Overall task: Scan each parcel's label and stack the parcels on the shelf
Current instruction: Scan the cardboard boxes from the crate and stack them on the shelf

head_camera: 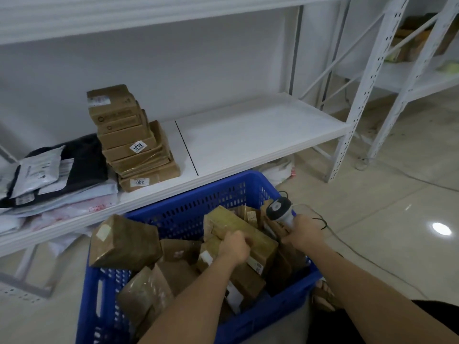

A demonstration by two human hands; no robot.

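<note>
A blue plastic crate [188, 204] on the floor holds several brown cardboard parcels. My left hand [234, 247] grips a long taped parcel [238, 225] that lies tilted in the crate's middle. My right hand [304, 233] holds a grey and white barcode scanner [279, 211] over the crate's right side, its head pointing up and left. A stack of several brown parcels [134, 142] stands on the white shelf [260, 135], at its left half. One large parcel [124, 243] leans on the crate's left rim.
Flat poly mailer bags [49, 175], white and black, are piled on the shelf left of the stack. The scanner's cable [352, 247] trails over the tiled floor to the right. A second white rack [407, 70] with boxes stands at the far right.
</note>
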